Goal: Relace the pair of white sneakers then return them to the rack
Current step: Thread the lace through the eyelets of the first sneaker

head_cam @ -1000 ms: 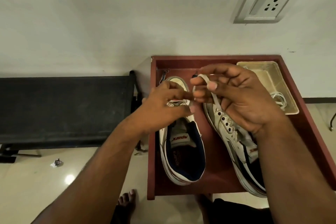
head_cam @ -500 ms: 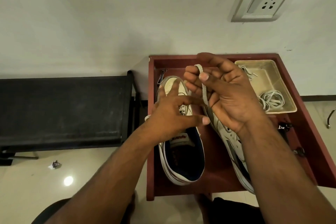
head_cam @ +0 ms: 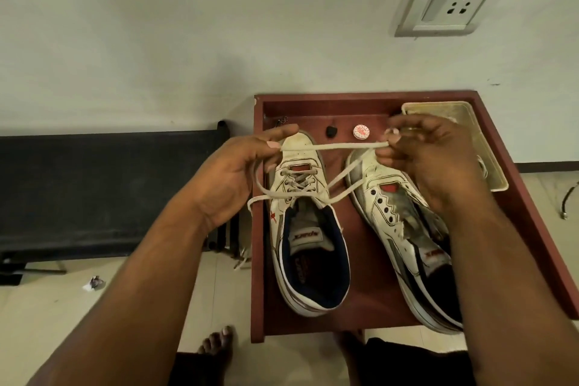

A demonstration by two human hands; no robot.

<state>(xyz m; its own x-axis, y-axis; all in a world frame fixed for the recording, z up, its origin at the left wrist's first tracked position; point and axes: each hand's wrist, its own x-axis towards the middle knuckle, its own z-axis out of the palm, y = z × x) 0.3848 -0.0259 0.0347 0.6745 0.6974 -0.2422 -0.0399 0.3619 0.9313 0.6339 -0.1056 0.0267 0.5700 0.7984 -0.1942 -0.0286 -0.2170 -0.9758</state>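
Note:
Two white sneakers lie toes away from me on a dark red wooden tray (head_cam: 369, 307). The left sneaker (head_cam: 308, 238) has a white lace (head_cam: 335, 146) threaded through its lower eyelets. The right sneaker (head_cam: 404, 229) shows bare eyelets. My left hand (head_cam: 241, 172) pinches one stretch of the lace above the left toe. My right hand (head_cam: 429, 157) pinches the other stretch above the right sneaker's toe. The lace runs taut between both hands, and its two strands cross down toward the left sneaker.
A clear plastic tub (head_cam: 488, 147) with more laces sits at the tray's back right. A bottle cap (head_cam: 362, 131) and a small black item (head_cam: 331, 131) lie at the back. A black bench (head_cam: 103, 191) stands left; my bare foot (head_cam: 216, 348) is on the floor.
My hands, close together a second ago, have drawn apart sideways and stretched the lace taut between them. The right hand dropped from its raised position.

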